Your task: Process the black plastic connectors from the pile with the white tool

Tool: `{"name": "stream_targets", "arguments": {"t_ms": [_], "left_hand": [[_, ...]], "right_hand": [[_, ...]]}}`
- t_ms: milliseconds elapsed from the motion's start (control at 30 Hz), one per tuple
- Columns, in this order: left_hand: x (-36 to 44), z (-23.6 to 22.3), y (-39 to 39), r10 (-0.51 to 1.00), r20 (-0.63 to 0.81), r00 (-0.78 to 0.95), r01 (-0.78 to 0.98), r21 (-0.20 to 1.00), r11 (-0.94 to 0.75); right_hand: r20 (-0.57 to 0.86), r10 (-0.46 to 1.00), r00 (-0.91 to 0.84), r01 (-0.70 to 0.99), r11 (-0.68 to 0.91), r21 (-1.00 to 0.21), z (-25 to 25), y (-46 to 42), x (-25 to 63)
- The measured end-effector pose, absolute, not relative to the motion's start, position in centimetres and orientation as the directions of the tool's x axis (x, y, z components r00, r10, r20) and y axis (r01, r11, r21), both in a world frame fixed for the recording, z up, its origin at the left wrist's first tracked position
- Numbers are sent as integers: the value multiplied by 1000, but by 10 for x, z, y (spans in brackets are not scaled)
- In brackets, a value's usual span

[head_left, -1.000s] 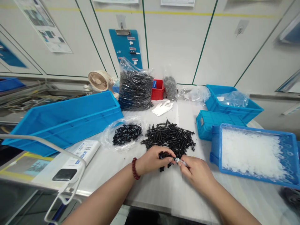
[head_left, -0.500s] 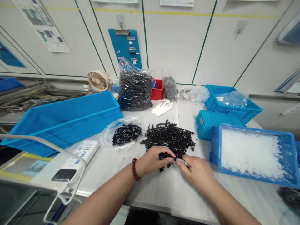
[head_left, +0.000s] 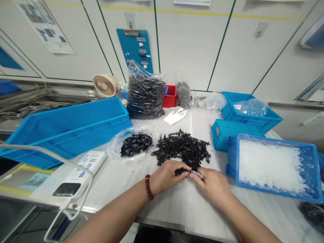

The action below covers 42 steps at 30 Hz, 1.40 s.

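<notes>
Head view: two bare hands, both closed narrow. Left hand (head_left: 165,177), red beaded bracelet (head_left: 149,187) at wrist, pinching a small cluster of black plastic parts (head_left: 181,171). Right hand (head_left: 214,184) pinching one slim grey tube (head_left: 196,174), long axis nearly level, tip pointing left into the cluster. Both above a white-covered table (head_left: 172,209), just below one loose heap of black plastic rods (head_left: 182,148).

A crate (head_left: 275,139) sits right of the loose fittings (head_left: 181,148).

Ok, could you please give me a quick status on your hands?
Left hand pinching small black plastic parts. Right hand holding slim silvery piece against them. Loose black plastic pile just ahead.
</notes>
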<state>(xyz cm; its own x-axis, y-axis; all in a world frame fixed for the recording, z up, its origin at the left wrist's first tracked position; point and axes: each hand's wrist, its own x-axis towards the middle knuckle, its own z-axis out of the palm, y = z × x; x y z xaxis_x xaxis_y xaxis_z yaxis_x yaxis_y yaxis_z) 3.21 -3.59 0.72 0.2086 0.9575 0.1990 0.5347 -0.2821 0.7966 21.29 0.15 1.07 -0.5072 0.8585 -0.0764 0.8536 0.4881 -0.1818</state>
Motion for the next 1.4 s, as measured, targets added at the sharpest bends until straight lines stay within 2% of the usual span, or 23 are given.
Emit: {"name": "stream_targets", "arguments": {"t_ms": [133,267,333,400,467,533,600,700,800,967,1033,1100,1167,1233,1300,1400], "left_hand": [[34,7,-35,964,167,208,510,822,-253],[36,10,-33,980,66,188,405,904,-138],[34,13,-31,988,17,155,340,938,-70],[26,17,-29,996,28,79,338,940,-53],[12,24,-27,989,137,-55,436,895,-100],[-8,30,-26,925,305,-225,598,793,-116],[-28,35,-26,814,432,-389,724,689,-20],[-53,35,-27,678,467,-568,765,603,225],[-68,28,-27,633,477,-610,776,520,356],[-74,19,-21,578,622,-529,848,406,340],[-62,18,-20,572,705,-419,906,367,211],[-39,17,-21,644,730,-230,943,330,-37],[-10,14,-22,770,638,11,891,343,-296],[16,10,-24,831,493,258,809,359,-465],[31,4,-26,844,363,396,775,361,-519],[35,-1,-27,857,284,430,793,334,-509]], "right_hand": [[-80,867,-492,864,476,-166,11,2,212],[-75,866,-494,860,473,-194,13,1,211],[-55,857,-512,844,490,-219,13,1,213],[-17,846,-533,823,514,-242,9,3,215],[53,830,-556,790,547,-276,3,7,219],[171,790,-588,723,609,-328,-6,11,222],[301,738,-604,642,674,-365,-14,16,224],[385,690,-613,580,724,-373,-19,19,224],[396,674,-624,578,739,-346,-19,18,225],[430,637,-639,582,767,-271,-17,17,226],[427,630,-648,585,772,-250,-18,18,225],[404,626,-667,589,775,-229,-19,18,224],[363,625,-691,587,779,-221,-20,17,222],[320,626,-711,579,779,-239,-20,16,220],[277,632,-724,576,774,-262,-17,15,218],[219,652,-726,591,754,-288,-11,12,216]]}}
